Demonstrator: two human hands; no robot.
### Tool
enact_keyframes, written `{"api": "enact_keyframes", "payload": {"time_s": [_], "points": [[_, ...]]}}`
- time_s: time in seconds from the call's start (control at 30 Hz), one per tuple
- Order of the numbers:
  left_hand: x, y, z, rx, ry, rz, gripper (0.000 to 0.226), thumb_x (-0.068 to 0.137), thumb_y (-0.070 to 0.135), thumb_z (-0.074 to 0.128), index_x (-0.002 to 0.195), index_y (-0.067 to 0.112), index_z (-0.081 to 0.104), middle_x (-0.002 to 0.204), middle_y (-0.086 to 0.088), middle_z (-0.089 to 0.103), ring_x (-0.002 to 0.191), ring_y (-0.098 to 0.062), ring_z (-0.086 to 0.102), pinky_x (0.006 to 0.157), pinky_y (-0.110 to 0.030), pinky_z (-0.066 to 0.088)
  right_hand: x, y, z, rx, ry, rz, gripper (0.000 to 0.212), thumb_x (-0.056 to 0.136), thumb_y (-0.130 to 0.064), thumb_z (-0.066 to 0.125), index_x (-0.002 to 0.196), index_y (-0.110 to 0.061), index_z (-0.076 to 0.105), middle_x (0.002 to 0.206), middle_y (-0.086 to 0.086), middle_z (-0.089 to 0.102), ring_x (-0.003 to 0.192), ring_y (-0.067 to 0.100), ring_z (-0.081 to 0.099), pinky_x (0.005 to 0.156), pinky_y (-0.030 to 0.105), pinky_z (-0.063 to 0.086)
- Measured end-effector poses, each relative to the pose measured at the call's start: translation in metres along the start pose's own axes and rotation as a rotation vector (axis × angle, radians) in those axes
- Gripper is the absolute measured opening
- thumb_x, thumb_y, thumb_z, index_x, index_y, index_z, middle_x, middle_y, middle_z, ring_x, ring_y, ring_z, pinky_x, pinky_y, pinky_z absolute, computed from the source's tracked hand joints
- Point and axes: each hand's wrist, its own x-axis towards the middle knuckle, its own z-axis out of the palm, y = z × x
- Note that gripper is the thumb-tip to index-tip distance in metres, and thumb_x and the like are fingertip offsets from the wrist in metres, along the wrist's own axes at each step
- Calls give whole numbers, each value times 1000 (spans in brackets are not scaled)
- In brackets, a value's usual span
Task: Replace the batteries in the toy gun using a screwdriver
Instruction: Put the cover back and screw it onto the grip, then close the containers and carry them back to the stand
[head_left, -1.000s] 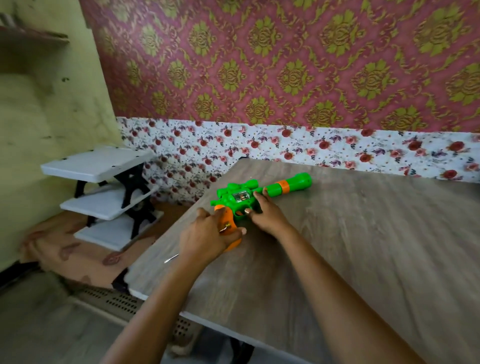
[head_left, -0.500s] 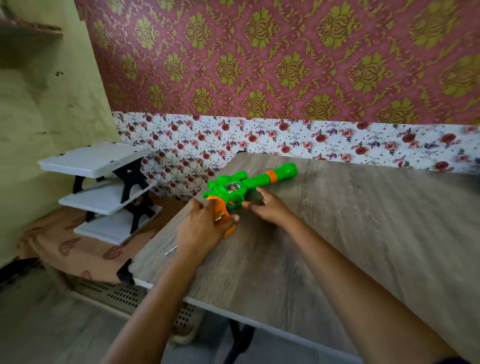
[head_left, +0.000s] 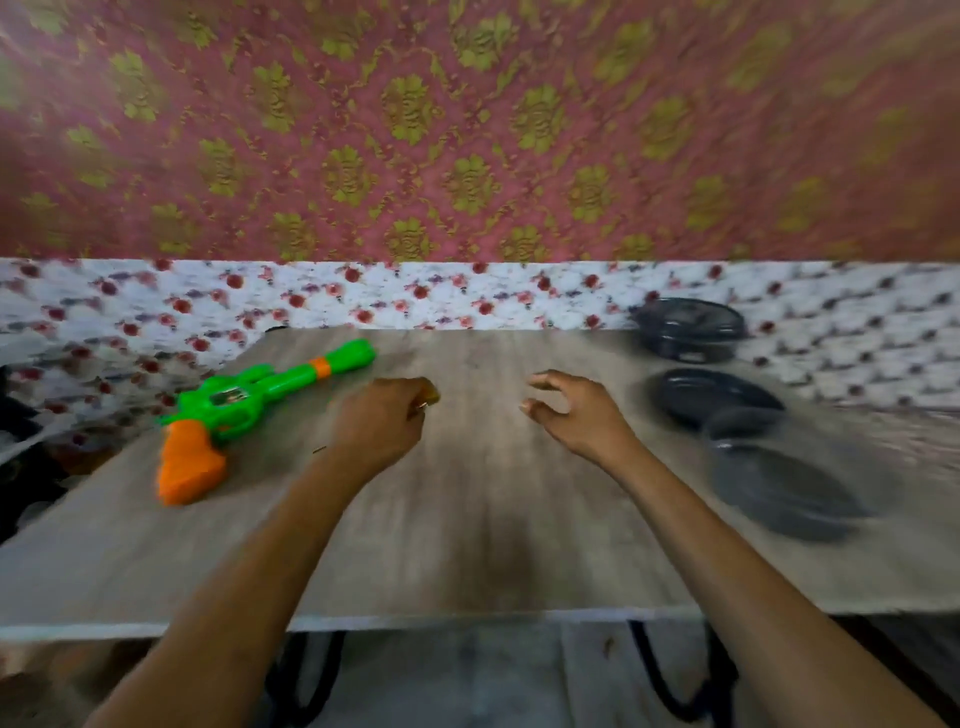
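The green toy gun (head_left: 249, 397) with an orange grip lies on its side at the left of the wooden table (head_left: 467, 530), barrel pointing to the far right. My left hand (head_left: 379, 426) hovers to the right of the gun, apart from it. It is closed on a thin screwdriver (head_left: 430, 398): an amber bit of handle shows at the fingers and a fine tip pokes out near the wrist. My right hand (head_left: 576, 415) floats over the table's middle with fingers spread, holding nothing. The frame is blurred by motion.
Three dark round containers stand at the right: one at the back (head_left: 691, 330), one in the middle (head_left: 711, 397) and a lidded one nearest (head_left: 774, 483). A floral wall runs behind the table. The table's front edge (head_left: 415, 621) is close to me.
Both hands have come off the toy gun and shifted right. The view has swung right, so the gun now sits at the left and the dark containers have come into sight.
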Motion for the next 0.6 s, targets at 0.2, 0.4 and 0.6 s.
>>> {"api": "enact_keyframes", "payload": {"time_s": [0.2, 0.4, 0.6], "points": [[54, 131, 78, -287, -165, 281, 33, 93, 10, 51, 125, 17, 60, 126, -5, 62, 114, -23, 58, 96, -29, 43, -80, 92, -104, -382, 224, 236, 50, 90, -31, 55, 137, -17, 44, 135, 8, 53, 120, 26, 52, 96, 31, 41], [100, 206, 135, -191, -295, 408, 48, 92, 9, 51, 139, 16, 44, 143, -8, 46, 126, -26, 47, 106, -31, 35, -121, 151, -139, -462, 407, 421, 67, 90, -34, 52, 143, 0, 29, 149, 18, 33, 139, 31, 30, 114, 40, 25], [119, 226, 164, -115, -360, 454, 35, 96, 25, 48, 130, 22, 54, 139, -7, 51, 122, -24, 51, 105, -34, 39, -124, 159, -119, -193, 445, 540, 64, 97, -35, 39, 148, -5, 15, 154, 14, 23, 139, 30, 30, 108, 39, 31]]}}
